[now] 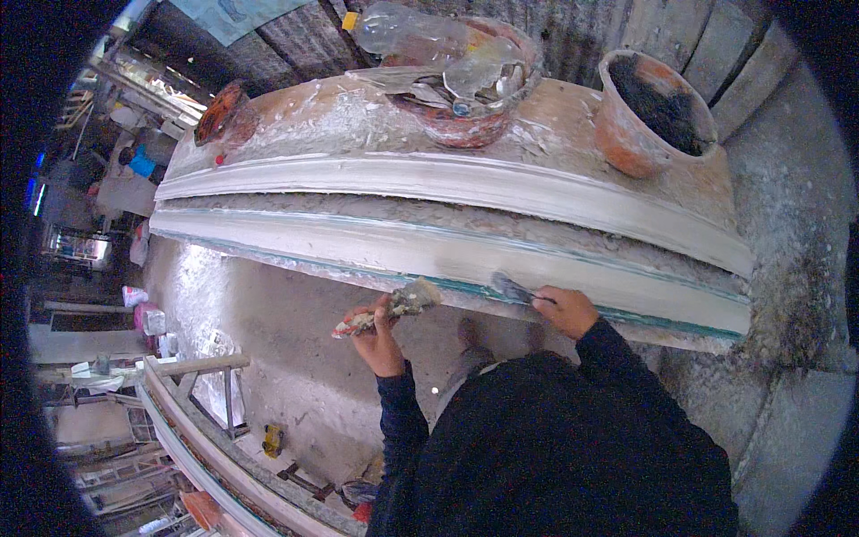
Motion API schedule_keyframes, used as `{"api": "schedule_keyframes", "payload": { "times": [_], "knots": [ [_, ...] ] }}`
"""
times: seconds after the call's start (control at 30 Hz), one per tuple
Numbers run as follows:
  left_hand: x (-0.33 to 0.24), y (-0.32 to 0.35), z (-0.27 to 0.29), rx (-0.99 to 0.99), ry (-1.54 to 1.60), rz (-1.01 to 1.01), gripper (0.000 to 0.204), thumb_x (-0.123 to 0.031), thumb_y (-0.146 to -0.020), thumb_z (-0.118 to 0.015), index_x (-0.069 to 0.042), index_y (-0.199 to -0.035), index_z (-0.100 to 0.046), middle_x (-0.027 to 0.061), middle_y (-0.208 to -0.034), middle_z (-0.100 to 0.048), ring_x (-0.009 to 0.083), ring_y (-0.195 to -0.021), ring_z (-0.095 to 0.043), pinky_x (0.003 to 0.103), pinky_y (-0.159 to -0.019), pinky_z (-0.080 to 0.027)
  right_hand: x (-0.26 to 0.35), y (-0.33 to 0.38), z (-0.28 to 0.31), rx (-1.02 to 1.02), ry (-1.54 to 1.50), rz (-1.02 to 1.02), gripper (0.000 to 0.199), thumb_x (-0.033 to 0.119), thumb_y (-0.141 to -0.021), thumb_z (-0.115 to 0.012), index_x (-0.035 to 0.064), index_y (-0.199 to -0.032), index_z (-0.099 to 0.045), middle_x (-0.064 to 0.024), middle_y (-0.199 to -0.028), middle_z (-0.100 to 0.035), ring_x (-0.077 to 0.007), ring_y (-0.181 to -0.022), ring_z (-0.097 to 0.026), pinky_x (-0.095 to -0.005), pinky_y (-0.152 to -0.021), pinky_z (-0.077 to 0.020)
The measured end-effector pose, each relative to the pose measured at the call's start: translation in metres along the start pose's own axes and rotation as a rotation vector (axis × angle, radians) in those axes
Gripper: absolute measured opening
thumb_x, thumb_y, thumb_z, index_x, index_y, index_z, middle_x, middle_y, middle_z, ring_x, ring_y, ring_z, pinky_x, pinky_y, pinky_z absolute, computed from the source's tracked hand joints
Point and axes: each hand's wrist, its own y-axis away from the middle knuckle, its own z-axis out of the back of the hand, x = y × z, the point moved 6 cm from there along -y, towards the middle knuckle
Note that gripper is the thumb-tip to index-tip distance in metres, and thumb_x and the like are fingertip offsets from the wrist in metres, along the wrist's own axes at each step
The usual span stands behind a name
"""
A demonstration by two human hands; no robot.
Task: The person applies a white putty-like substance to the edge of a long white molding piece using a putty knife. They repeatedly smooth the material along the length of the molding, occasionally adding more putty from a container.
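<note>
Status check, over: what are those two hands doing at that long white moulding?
Left hand grips a plaster-caked trowel. Right hand holds a small brush against the white moulding. Nothing between hands and moulding.

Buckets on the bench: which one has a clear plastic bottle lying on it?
The bucket near the bench's middle, with the clear plastic bottle lying across its rim. The other bucket, at the right end, holds only dark material and carries nothing on top.

Long white plaster moulding [465, 246] on the bench: smooth, wet-looking, faintly glossy, edged by a green strip. Rough, plaster-crusted bench top [358, 116] behind it. Far right, matt orange plastic bucket [626, 134], smeared. Far centre, clear glossy plastic bottle [403, 27]. Near left, rough grey concrete floor [295, 340].
</note>
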Motion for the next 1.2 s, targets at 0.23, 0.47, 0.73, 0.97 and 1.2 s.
{"api": "schedule_keyframes", "payload": {
  "times": [0.23,0.47,0.73,0.97,1.2],
  "knots": [
    [0.005,0.005,0.019,-0.079,0.011,-0.044,0.033,-0.018,-0.081,-0.06,-0.006,-0.1,-0.036,0.0188,-0.1,-0.056,0.0244,-0.091,-0.057,0.034,-0.068,-0.052,-0.054,0.056,0.061,0.111,0.094,-0.228,0.033,0.04,-0.082,-0.048,0.0106,-0.092,-0.059,-0.0156,-0.078,-0.061,-0.0365,-0.074,-0.058,-0.044,-0.067,-0.0452],
    [0.01,0.005,0.016,-0.039,0.014,-0.015,0.032,-0.017,-0.081,-0.061,-0.005,-0.098,-0.037,0.0201,-0.098,-0.057,0.0241,-0.089,-0.058,0.033,-0.068,-0.053,-0.031,0.033,0.034,-0.062,0.155,-0.052,0.027,0.032,-0.083,-0.05,0.0066,-0.086,-0.058,-0.0142,-0.07,-0.059,-0.0334,-0.063,-0.058,-0.0395,-0.059,-0.0454],
    [-0.001,0.01,0.022,-0.05,0.013,0.008,0.029,-0.019,-0.081,-0.06,-0.005,-0.096,-0.04,0.0199,-0.098,-0.057,0.0232,-0.087,-0.058,0.032,-0.068,-0.052,-0.019,0.018,0.017,-0.137,0.091,0.121,0.03,0.034,-0.083,-0.051,0.0055,-0.089,-0.058,-0.0127,-0.069,-0.059,-0.029,-0.061,-0.059,-0.0374,-0.058,-0.0462],
    [0.011,0.016,0.038,-0.097,0.013,0.048,0.027,-0.017,-0.082,-0.059,-0.005,-0.098,-0.041,0.0191,-0.099,-0.057,0.0216,-0.084,-0.059,0.03,-0.066,-0.052,-0.058,0.06,0.068,0.154,0.042,-0.295,0.034,0.038,-0.082,-0.05,0.0079,-0.094,-0.06,-0.0131,-0.085,-0.063,-0.032,-0.079,-0.06,-0.038,-0.07,-0.0468],
    [0.008,0.014,0.026,-0.061,-0.004,0.081,0.029,-0.018,-0.081,-0.061,-0.006,-0.098,-0.041,0.0191,-0.1,-0.057,0.0225,-0.086,-0.058,0.03,-0.066,-0.052,-0.042,0.035,0.037,0.04,0.065,-0.22,0.035,0.039,-0.082,-0.05,0.0082,-0.095,-0.059,-0.0146,-0.086,-0.062,-0.034,-0.08,-0.059,-0.0404,-0.072,-0.0461]
  ]
}}
